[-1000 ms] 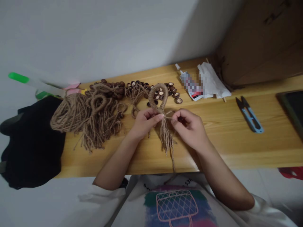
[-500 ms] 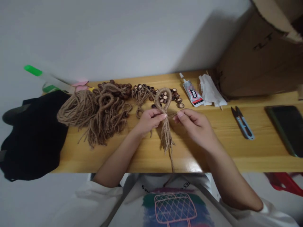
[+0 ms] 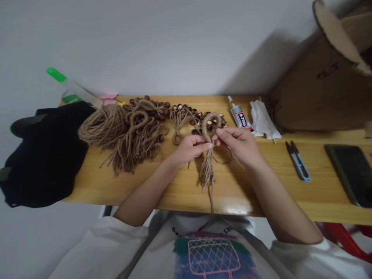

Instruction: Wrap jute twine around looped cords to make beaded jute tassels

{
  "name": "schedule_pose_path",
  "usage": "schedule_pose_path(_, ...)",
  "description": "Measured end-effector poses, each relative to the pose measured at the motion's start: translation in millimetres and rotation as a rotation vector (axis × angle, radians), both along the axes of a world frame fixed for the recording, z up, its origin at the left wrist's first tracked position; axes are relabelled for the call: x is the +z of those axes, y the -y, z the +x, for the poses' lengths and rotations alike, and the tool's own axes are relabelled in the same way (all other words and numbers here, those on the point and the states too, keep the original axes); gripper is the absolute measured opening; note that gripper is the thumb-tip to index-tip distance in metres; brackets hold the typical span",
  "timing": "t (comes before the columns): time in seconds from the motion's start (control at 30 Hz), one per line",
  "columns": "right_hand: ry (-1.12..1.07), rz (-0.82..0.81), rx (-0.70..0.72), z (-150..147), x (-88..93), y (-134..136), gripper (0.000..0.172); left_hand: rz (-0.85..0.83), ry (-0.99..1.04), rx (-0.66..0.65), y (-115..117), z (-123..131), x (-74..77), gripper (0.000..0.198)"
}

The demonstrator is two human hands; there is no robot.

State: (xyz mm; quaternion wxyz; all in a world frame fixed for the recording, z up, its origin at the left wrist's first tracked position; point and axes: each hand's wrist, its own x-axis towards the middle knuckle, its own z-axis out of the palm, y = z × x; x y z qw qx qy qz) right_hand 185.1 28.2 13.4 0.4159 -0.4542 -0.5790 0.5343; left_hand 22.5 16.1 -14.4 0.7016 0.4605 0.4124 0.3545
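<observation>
Brown twine, wound into a thick wrapped loop [image 3: 205, 126] with a frayed tassel [image 3: 207, 168] below, sits at the centre of my head view, held near the middle of the wooden table [image 3: 180, 192]. I have the left hand [image 3: 190, 149] closed on it: thumb and fingers pinch the neck where loop meets tassel, no gap showing between the tips. My right hand [image 3: 240, 141] is just beside the loop's lower end, thumb and forefinger drawn together on a thin strand [image 3: 231, 158] that bows out beneath the palm — the exact spot of the grip is too small for me to make out. One longer cord [image 3: 211, 201] trails from the tassel toward the table's near edge.

Left of the hands I see a smaller tassel [image 3: 178, 138] with its own ring, then a heap of wrapped cords [image 3: 130, 149] touching a ball of twine [image 3: 103, 126]; brown nut-like pieces [image 3: 165, 111] lie behind them. Black cloth [image 3: 49, 155] drapes over the table's left end. On my right, a glue tube [image 3: 241, 117] lies against crumpled white tissue [image 3: 263, 118] — nearer me are blue-handled snips [image 3: 300, 166] and a dark phone [image 3: 350, 174], well apart from both hands.
</observation>
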Motion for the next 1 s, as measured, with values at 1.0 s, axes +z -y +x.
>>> schedule_pose_path(1.0, -0.159, 0.009, -0.144, -6.1, -23.4, 9.4, 0.025, -0.044, -0.020, -0.097, -0.3, -2.7, -0.6, 0.035)
